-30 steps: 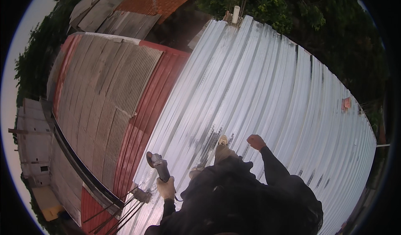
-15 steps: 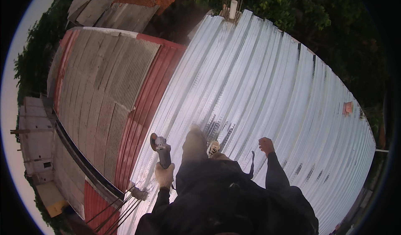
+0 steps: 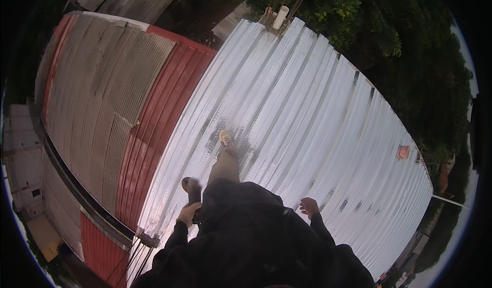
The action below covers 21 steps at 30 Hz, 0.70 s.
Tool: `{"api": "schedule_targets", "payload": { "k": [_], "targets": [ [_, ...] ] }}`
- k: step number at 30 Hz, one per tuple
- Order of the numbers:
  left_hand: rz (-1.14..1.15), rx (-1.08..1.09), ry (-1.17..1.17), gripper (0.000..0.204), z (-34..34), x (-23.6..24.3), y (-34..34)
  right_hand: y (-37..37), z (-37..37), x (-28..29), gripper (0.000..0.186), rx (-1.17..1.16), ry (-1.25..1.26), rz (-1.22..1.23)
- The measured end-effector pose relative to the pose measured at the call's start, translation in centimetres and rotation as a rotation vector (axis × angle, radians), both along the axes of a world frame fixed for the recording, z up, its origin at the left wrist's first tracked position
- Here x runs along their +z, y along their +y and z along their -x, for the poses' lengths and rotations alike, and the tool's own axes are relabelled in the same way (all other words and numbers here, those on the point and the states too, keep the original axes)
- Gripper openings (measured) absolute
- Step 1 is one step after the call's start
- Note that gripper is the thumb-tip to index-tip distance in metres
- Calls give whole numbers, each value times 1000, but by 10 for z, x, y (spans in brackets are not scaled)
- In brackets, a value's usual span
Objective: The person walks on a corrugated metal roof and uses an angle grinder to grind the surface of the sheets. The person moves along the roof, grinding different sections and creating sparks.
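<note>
Grinder (image 3: 194, 193) in lowered left hand (image 3: 187, 214)

Your right hand (image 3: 308, 206) has the most room: ahead and out to its right, the ribbed white roof (image 3: 312, 119) spreads wide, its low ribs the main unevenness, with an orange-red piece (image 3: 402, 152) well apart near the far edge. Across to the left, your dark-clothed torso (image 3: 251, 231) and trouser leg (image 3: 225, 167) block the direct path between your hands. Your left hand (image 3: 187, 214), wrapped round the grinder (image 3: 193, 193), has little space inward, the tool sitting just beside that leg; outward, a strip of white roof separates it from the red roofing (image 3: 156, 111). Lower left, a rough stub (image 3: 148, 240) with dark rods (image 3: 137, 257) obstructs the edge.
</note>
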State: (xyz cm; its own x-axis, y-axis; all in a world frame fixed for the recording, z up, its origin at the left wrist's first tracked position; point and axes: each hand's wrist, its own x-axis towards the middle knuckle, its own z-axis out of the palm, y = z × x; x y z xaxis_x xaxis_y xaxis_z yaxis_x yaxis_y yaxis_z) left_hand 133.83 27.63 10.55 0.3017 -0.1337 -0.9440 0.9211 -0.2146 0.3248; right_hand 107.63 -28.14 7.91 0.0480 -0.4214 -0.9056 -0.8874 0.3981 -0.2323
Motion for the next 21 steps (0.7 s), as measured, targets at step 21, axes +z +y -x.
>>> {"api": "schedule_targets", "payload": {
  "k": [21],
  "targets": [
    [-221,88,73,32,-131,3,-271,-326,-180,-9,18,62,-181,142]
  ]
}}
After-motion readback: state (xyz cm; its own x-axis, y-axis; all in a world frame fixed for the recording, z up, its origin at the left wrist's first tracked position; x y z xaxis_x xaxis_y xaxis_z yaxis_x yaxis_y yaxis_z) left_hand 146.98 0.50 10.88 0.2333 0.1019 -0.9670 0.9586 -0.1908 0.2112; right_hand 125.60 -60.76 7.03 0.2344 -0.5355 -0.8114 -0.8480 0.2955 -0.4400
